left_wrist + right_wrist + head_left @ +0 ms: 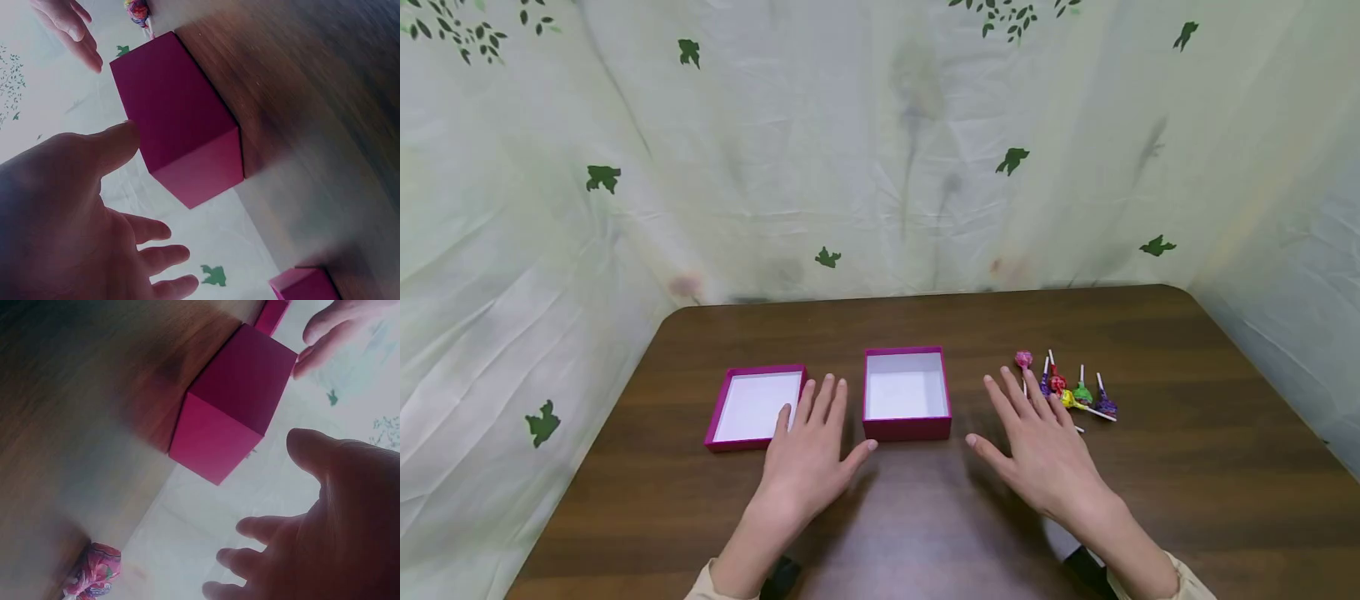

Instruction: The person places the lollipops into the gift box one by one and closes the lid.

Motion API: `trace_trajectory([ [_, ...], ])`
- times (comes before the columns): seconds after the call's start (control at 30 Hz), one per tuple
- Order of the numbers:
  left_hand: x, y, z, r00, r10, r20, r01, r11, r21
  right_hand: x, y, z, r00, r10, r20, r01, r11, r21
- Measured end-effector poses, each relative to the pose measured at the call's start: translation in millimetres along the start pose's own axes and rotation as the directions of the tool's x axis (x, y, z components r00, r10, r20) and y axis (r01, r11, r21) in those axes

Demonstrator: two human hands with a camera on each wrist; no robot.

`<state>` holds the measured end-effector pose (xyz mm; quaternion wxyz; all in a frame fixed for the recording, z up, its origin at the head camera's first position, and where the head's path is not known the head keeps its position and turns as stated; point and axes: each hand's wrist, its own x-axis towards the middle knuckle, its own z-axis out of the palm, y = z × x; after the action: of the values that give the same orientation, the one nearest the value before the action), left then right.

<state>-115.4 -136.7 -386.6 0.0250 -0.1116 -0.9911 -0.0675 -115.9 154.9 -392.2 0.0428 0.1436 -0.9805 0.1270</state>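
My left hand (pixel 807 454) hovers over the table with fingers spread, between a shallow magenta box lid (pixel 718 417) and a deeper magenta box (pixel 907 429). Both have white insides facing up and hold nothing. Palm down, my right hand (pixel 1045 454) is held above the table to the right of the box, its fingers straight. Its fingertips overlap a loose pile of wrapped lollipops in the head view, among them a pink lollipop (pixel 1023 359), a green one (pixel 1082 393) and a purple one (pixel 1106 405). Neither hand holds anything.
The brown wooden table (pixel 917 517) has rounded far corners. A pale curtain (pixel 850 167) with green leaf shapes hangs behind it and along both sides. Dark straps show at both wrists.
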Motion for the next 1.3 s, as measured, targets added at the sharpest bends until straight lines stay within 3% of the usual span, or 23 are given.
trace_trajectory([
  [0.17,6.0,7.9,1.0,1.0,0.001,-0.009,-0.002,0.998,-0.057,1.6,2.5,-1.5,1.0,0.0,0.006,0.0,1.0,0.005],
  [0.33,16.3,11.8,3.6,0.996,-0.026,-0.087,0.005,0.972,-0.234,3.1,6.3,-4.7,1.0,-0.004,-0.023,0.005,1.0,0.025],
  [0.47,23.8,10.7,5.5,0.99,-0.082,-0.115,0.028,0.911,-0.412,3.8,11.0,-6.5,0.997,-0.021,-0.074,0.024,0.999,0.033],
  [0.6,27.5,7.4,7.9,0.987,-0.117,-0.11,0.04,0.845,-0.533,5.1,17.4,-7.5,0.991,-0.052,-0.124,0.061,0.996,0.064],
  [0.8,29.1,3.4,12.3,0.991,-0.121,-0.056,0.052,0.739,-0.672,8.7,29.0,-14.7,0.974,-0.085,-0.209,0.139,0.956,0.258],
  [0.93,31.3,1.7,13.6,0.991,-0.137,-0.002,0.091,0.668,-0.738,9.3,37.2,-23.0,0.967,-0.032,-0.252,0.127,0.92,0.37],
  [1.07,34.3,0.9,13.8,0.988,-0.141,0.062,0.137,0.616,-0.776,8.6,46.8,-29.3,0.967,0.031,-0.252,0.079,0.907,0.415],
  [1.17,35.1,0.9,14.0,0.985,-0.144,0.096,0.163,0.582,-0.797,8.0,55.2,-30.1,0.976,0.056,-0.209,0.042,0.898,0.438],
  [1.3,34.9,1.0,14.4,0.983,-0.14,0.117,0.176,0.56,-0.81,6.4,65.2,-27.9,0.986,0.078,-0.149,-0.005,0.898,0.439],
])
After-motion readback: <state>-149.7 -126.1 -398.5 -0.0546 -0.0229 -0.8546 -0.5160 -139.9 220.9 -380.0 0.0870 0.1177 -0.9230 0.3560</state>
